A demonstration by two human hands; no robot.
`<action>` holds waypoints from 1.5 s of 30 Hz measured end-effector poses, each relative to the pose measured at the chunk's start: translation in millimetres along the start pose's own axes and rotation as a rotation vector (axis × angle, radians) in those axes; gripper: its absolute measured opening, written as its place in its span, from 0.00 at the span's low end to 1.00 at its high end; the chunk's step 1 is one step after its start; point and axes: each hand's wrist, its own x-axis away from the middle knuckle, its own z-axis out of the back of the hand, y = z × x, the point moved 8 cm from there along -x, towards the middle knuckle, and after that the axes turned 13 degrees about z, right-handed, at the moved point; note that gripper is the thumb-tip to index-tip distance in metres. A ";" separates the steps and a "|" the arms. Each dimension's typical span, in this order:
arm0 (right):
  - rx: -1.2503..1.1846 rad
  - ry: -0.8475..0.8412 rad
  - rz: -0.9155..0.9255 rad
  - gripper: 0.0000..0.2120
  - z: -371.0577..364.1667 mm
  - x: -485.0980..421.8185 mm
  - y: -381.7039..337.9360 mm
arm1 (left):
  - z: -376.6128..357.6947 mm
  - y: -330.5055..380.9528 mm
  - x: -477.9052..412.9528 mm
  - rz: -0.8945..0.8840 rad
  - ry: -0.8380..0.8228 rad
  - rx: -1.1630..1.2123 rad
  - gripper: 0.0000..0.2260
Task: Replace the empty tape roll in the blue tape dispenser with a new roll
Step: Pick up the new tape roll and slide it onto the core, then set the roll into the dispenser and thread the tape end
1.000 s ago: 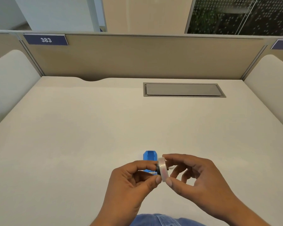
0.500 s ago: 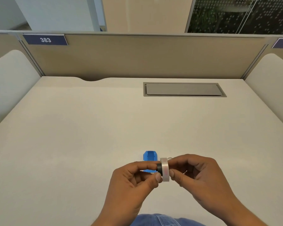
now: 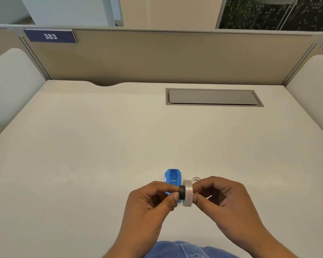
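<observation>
1. Big pale counter point(image 3: 101, 155), basically bare, with a grey hatch set into it way beyond the grip.
2. Both hands meet just above the near edge. The left hand point(image 3: 147, 207) and right hand point(image 3: 229, 203) face each other with everything that matters sandwiched between the fingertips.
3. The blue tape dispenser point(image 3: 172, 176) sits on the counter just past the left grip, partly hidden behind the left fingers. It's close, so whichever hand ends up holding the loaded roll has a short trip, left being a touch nearer.
4. The new tape roll point(image 3: 187, 195) is pinched at its rim by the right thumb and forefinger, standing on edge with its hole axis running left-right, straight toward the left grip.
5. The black hub point(image 3: 182, 193) is pinched by the left thumb and forefinger, touching the roll's left face. My guess is it's being pushed into the core; the two axes look lined up, which is the whole game here.
6. A small clear ring point(image 3: 195, 179) lies beyond the right grip, probably the empty core.
</observation>
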 end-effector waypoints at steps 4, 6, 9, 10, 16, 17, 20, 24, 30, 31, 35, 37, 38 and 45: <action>0.015 -0.008 -0.028 0.08 -0.9 -4.5 6.5 | 1.2 -5.2 -5.8 0.031 0.024 -0.026 0.09; 0.004 -0.028 -0.044 0.07 -3.0 -7.9 9.4 | 0.7 -7.3 -9.4 0.047 0.028 -0.032 0.10; -0.019 -0.041 -0.075 0.09 -4.8 -13.7 17.4 | -0.8 -10.4 -16.0 0.074 0.026 -0.015 0.10; -0.037 -0.043 -0.089 0.09 -5.4 -15.5 20.3 | -1.2 -11.4 -18.5 0.083 0.025 -0.001 0.10; -0.094 -0.054 -0.157 0.08 -7.5 -27.3 40.8 | -0.1 -20.2 -38.8 0.130 0.045 -0.022 0.08; -0.101 -0.055 -0.167 0.08 -8.4 -30.0 45.2 | 0.7 -21.8 -43.1 0.134 0.047 -0.034 0.08; -0.132 -0.051 -0.192 0.06 -11.3 -38.6 59.1 | 2.0 -27.8 -56.9 0.148 0.055 -0.059 0.08; -0.094 -0.041 -0.203 0.10 -14.4 -50.3 80.0 | -0.6 -38.1 -74.8 0.155 0.062 -0.143 0.09; 0.083 -0.075 -0.171 0.11 -19.9 -65.1 107.0 | 0.5 -59.3 -99.1 0.174 0.086 -0.278 0.09; 0.101 -0.079 -0.172 0.11 -21.2 -66.8 111.0 | 0.6 -62.2 -102.5 0.174 0.089 -0.299 0.09; 0.140 -0.071 -0.170 0.12 -25.2 -72.4 123.1 | 2.5 -69.8 -113.3 0.163 0.119 -0.356 0.11; 0.149 -0.066 -0.164 0.13 -26.2 -74.7 126.6 | 3.9 -73.3 -117.6 0.169 0.132 -0.362 0.14; 0.151 -0.067 -0.159 0.14 -27.0 -75.6 127.8 | 4.7 -75.2 -119.0 0.173 0.136 -0.363 0.15; 0.198 -0.066 -0.130 0.16 -29.2 -79.7 133.3 | 5.3 -84.3 -126.5 0.169 0.137 -0.369 0.17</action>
